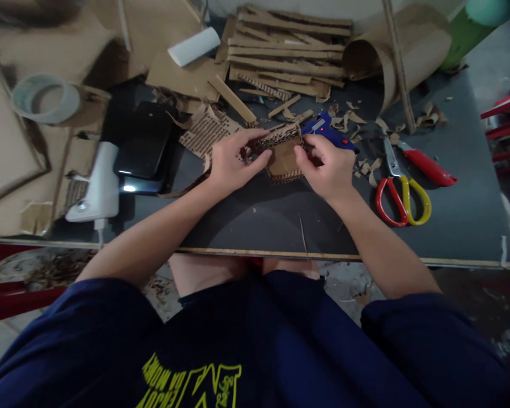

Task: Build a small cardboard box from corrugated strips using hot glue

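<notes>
A small cardboard piece (pixel 285 157) with raised corrugated edges is held between my two hands above the dark table. My left hand (pixel 237 158) grips its left side, thumb on the inner face and fingers curled behind. At the right side, my right hand (pixel 329 164) pinches the same piece between thumb and bent fingers. Just behind my right hand lies a blue glue gun (pixel 328 133) with a small red light. A sheet of exposed corrugated cardboard (pixel 208 133) lies beyond my left hand.
Scissors with red and yellow handles (pixel 403 198) and a red-handled tool (pixel 429 165) lie right. Stacked cardboard strips (pixel 284 54) and a cardboard roll (pixel 402 54) stand behind. Left are a tape roll (pixel 46 99), a black device (pixel 147 139) and a white device (pixel 97 187).
</notes>
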The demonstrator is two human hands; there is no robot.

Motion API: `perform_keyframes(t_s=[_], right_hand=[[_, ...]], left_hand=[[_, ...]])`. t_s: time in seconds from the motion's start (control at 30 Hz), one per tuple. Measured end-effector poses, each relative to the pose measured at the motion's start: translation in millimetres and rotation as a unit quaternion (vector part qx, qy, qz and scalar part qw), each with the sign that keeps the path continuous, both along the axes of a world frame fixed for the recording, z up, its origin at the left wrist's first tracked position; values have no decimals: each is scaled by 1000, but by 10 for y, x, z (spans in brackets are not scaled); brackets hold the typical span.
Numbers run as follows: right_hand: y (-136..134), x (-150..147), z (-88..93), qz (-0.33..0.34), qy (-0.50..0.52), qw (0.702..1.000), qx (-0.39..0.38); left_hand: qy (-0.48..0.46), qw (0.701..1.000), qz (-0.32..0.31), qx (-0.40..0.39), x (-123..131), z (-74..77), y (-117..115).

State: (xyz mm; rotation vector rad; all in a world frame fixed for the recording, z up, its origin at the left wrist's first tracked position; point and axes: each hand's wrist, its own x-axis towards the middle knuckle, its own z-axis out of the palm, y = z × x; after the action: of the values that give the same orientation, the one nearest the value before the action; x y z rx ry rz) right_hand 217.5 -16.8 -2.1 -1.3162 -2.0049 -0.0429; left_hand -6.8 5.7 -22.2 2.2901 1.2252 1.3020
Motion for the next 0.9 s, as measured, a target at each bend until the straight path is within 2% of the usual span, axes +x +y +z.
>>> perform_keyframes(t_s=[0.33,0.57,0.9], right_hand=[[-8,-12,-5,-10,-22,999,31],[-18,-13,19,-5,-21,999,23],[-10,-7,11,-4,-17,1000,-7]], left_hand=[[11,998,25,51,0,40,-34],[-3,1000,11,11,-1,36,-38],[14,999,28,32,-1,36,-46]])
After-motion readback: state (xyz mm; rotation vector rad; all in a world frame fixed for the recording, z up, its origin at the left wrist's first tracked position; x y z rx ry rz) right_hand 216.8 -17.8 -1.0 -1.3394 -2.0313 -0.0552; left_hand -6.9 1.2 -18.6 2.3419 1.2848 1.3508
